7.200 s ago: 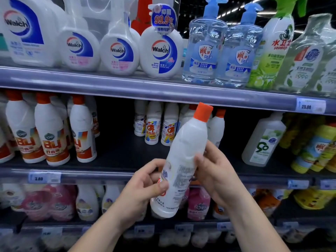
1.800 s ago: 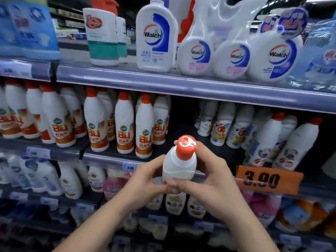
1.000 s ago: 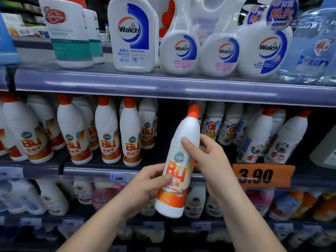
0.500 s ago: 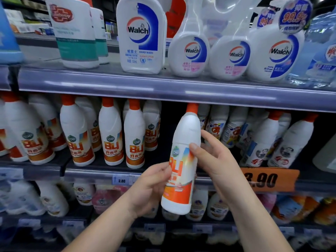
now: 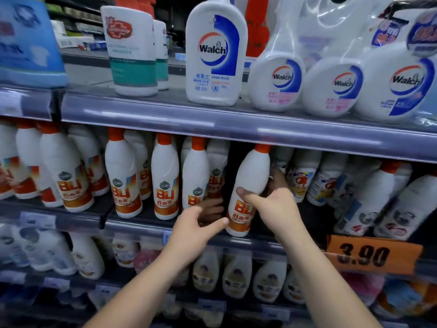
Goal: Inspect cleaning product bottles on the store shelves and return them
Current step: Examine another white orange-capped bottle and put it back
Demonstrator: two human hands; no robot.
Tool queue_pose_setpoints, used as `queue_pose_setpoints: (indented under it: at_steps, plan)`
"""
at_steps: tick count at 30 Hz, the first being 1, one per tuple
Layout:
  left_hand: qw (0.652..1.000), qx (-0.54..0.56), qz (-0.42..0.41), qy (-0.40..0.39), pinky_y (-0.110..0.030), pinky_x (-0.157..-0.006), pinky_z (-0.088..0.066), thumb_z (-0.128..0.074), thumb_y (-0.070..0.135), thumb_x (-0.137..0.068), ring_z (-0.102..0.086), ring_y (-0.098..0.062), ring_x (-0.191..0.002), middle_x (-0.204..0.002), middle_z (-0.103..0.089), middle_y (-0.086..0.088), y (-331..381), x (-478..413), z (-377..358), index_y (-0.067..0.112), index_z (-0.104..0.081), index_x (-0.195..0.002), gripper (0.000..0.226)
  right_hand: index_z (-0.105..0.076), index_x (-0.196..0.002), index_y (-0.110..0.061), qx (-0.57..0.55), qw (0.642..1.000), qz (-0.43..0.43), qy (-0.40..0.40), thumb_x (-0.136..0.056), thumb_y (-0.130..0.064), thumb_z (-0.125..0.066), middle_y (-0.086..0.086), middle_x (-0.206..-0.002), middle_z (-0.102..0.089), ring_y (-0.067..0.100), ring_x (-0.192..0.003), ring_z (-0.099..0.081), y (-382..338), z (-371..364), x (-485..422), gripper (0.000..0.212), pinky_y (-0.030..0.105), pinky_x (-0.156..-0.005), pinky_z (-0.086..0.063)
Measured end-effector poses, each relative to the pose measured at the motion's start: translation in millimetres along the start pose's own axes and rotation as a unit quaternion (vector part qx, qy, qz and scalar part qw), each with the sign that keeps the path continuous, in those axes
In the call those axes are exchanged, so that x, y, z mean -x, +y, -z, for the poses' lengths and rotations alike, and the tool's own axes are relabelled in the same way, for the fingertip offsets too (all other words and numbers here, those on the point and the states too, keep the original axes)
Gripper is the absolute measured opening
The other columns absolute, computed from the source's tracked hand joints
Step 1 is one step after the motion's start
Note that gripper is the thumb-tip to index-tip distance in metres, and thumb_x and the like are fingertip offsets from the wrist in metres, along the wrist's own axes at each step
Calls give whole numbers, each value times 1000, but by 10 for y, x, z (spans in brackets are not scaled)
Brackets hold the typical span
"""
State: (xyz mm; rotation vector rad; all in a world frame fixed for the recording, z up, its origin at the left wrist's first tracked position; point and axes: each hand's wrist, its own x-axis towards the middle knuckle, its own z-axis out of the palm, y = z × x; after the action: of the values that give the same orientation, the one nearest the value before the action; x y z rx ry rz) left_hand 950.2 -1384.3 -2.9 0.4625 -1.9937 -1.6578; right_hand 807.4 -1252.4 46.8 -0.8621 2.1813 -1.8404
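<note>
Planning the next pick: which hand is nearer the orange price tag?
Right. The right hand grips the bottle just up and left of the orange price tag. The left hand holds the bottle's base from its far side, farther left.

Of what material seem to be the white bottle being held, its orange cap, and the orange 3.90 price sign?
The bottle: probably opaque white plastic, smooth, with a soft sheen on its shoulder. Its cap: likely plastic too, plain orange, rather matte. The price sign: seems thin card or paper, since its edges look bent; blur leaves this open.
</note>
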Motion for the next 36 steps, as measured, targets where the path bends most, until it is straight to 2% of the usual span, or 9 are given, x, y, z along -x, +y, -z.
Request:
queue_pose_setpoints:
  at_steps: [5,12,17,19,22,25,28,31,36]
  plan:
    - [997,-48,44,48,-19,-97,-59,-73,1,-94,-75,-3,-106,-112,-81,5,-130,-6,319,13,-78,-115,24,-51,-118,-30,33,999,-4,4,-81,-24,-93,-6,-113,-65,22,-110,-68,168,-196,-284,56,41,-90,-58]
    - [995,-58,62,46,-31,-91,-62,-68,2,-97,-76,-10,-104,-106,-83,6,-167,24,473,20,-81,-108,25,-47,-129,-36,40,999,-13,1,-82,-28,-91,-11,-121,-60,16,-111,-61,297,-323,-401,64,39,-93,-53]
    - [996,-41,68,42,-31,-88,-64,-67,2,-98,-76,-11,-104,-105,-83,6,-181,22,535,21,-81,-107,25,-43,-148,-21,58,998,-24,-4,-87,-25,-88,-1,-137,-60,17,-118,-59,249,-342,-364,76,41,-100,-52]
    - [996,-35,68,39,-30,-86,-64,-67,1,-98,-76,-11,-103,-105,-83,7,-187,30,565,22,-80,-107,26,-48,-142,-21,50,997,-4,52,-88,-26,-86,1,-137,-64,17,-119,-64,186,-332,-221,66,44,-103,-55]
    - [997,-30,67,38,-31,-88,-64,-68,3,-98,-77,-12,-104,-106,-83,6,-214,46,643,22,-80,-109,25,-55,-109,-31,67,975,121,175,-89,-46,-71,-8,-101,-67,-1,-92,-65,22,-326,112,30,28,-78,-57]
    - [996,-27,66,47,-34,-88,-64,-68,5,-98,-77,-13,-101,-103,-83,6,-241,59,744,25,-80,-105,24,-57,-97,-24,133,967,188,106,-91,-50,-62,-8,-86,-64,5,-79,-64,-159,-519,277,28,21,-66,-52]
    - [996,-1,71,51,-36,-87,-64,-68,4,-98,-78,-17,-98,-102,-83,5,-265,96,803,25,-80,-102,25,-57,-125,-14,210,971,113,20,-89,-54,-73,-5,-97,-68,13,-83,-68,-256,-880,199,56,32,-73,-60]
    - [995,35,80,57,-35,-86,-65,-69,2,-97,-80,-20,-97,-100,-84,0,-287,137,847,21,-79,-103,22,-41,-150,-21,148,988,51,-14,-86,-42,-85,-5,-125,-62,19,-116,-64,-230,-1163,25,80,32,-94,-52]
    - [994,65,72,47,-22,-72,-62,-67,-1,-98,-81,-17,-91,-94,-83,3,-261,198,940,18,-76,-102,22,-55,-134,-21,70,997,-13,-18,-78,-30,-94,-12,-118,-64,17,-116,-66,-26,-1283,-178,68,29,-91,-51]
